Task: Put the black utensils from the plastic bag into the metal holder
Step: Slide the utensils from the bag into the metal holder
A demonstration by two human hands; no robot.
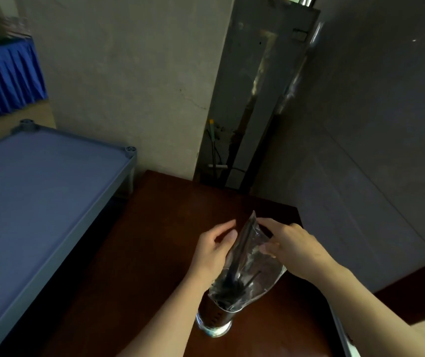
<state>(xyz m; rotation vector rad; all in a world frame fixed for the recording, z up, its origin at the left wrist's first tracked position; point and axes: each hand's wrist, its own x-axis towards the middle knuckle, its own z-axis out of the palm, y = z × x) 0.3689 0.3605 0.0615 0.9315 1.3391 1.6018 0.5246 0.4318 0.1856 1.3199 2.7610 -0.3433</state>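
A clear plastic bag (252,264) stands tilted over the metal holder (215,318), its lower end resting in the holder's mouth. Black utensils (232,282) show through the plastic, their ends bunched down at the holder's rim. My left hand (212,249) cups the bag's left side, with the thumb against the plastic. On the right, my right hand (292,247) pinches the bag's upper edge between thumb and fingers. The holder is a shiny cylinder with small slots, upright on the dark brown table (139,266).
A blue-grey shelf top (38,186) lies to the left of the table, lower down. A grey wall (376,140) runs along the right, close to the table's edge. A metal panel with pipes (247,119) stands in the corner behind the table.
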